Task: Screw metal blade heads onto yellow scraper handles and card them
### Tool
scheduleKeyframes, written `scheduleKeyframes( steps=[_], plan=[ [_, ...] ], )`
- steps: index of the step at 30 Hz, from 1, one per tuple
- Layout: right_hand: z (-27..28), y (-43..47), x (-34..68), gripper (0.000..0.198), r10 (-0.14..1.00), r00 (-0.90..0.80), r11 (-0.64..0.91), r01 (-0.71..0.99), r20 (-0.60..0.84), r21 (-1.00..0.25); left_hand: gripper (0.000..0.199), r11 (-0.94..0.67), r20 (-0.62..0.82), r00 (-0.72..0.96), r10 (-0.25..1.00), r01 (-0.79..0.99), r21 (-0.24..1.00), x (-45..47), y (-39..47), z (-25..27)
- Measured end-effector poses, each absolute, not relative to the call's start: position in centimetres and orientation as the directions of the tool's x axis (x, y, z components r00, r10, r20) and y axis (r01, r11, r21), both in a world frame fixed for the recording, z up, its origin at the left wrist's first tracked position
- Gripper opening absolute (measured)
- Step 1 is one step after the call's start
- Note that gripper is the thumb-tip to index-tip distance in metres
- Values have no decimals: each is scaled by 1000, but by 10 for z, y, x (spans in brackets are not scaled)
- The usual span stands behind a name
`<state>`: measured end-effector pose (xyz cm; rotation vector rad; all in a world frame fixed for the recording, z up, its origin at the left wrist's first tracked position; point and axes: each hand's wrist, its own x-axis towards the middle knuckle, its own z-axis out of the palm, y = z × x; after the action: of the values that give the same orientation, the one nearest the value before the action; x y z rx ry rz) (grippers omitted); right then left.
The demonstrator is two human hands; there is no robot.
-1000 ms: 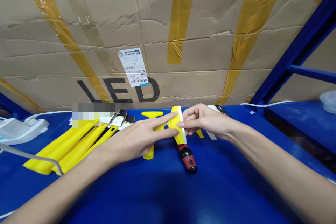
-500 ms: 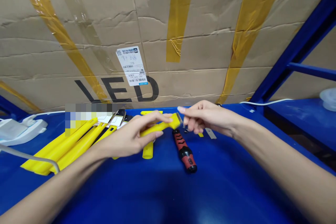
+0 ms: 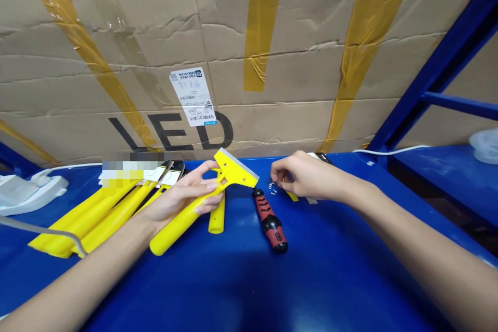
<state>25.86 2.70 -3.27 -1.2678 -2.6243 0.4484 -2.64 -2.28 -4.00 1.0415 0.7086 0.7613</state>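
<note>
My left hand grips a yellow scraper by the neck of its handle. The scraper's wide head points up and to the right, with a thin metal blade along its edge and small holes in its face. My right hand is down at the table, fingers curled and pinched beside several small screws; whatever lies between the fingertips is hidden. Below the screws lies a red and black screwdriver handle. Another yellow scraper lies behind my left hand, partly covered by it.
Several yellow scrapers with card labels lie at the left. A white power strip with a cable is beyond them. A yellow piece and a metal blade lie under my right hand. A large cardboard box stands behind.
My left hand has turned the scraper so its broad face and whole handle show. My right hand has moved away from the blade, down to the screws.
</note>
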Motion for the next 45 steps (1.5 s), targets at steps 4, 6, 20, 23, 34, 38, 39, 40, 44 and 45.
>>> scheduleKeyframes(
  steps=[4,6,20,23,34,38,39,40,44,45],
  plan=[
    [-32,26,258,13,805,-594,541,740,-10,-399,40,301,-127,543,830,-244,922,-24,-23,-43],
    [-34,25,256,13,796,-606,553,726,1,-410,40,298,-119,528,841,-268,916,-22,-22,-44],
    [-25,15,242,15,683,-610,714,441,401,-544,31,304,-112,492,863,-330,894,-13,-27,-45],
    [-24,6,230,17,645,-583,759,413,494,-503,30,285,-102,512,853,-293,913,-10,-29,-44],
    [-31,9,226,24,741,-516,653,403,430,-642,33,229,-63,560,826,-231,946,-12,-34,-43],
    [-38,19,233,37,861,-456,409,354,227,-841,33,271,-86,571,817,-247,931,-12,-33,-42],
    [-40,21,236,35,881,-438,351,349,180,-869,32,281,-94,565,820,-253,926,-11,-33,-42],
    [-42,24,239,32,897,-418,309,352,147,-884,32,283,-96,552,828,-264,922,-10,-33,-42],
    [-42,30,253,15,873,-469,404,548,131,-733,32,252,-80,464,882,-322,913,-9,-30,-43],
    [-41,30,255,12,839,-535,462,605,99,-648,33,247,-79,446,892,-334,910,-9,-29,-43]
  ],
)
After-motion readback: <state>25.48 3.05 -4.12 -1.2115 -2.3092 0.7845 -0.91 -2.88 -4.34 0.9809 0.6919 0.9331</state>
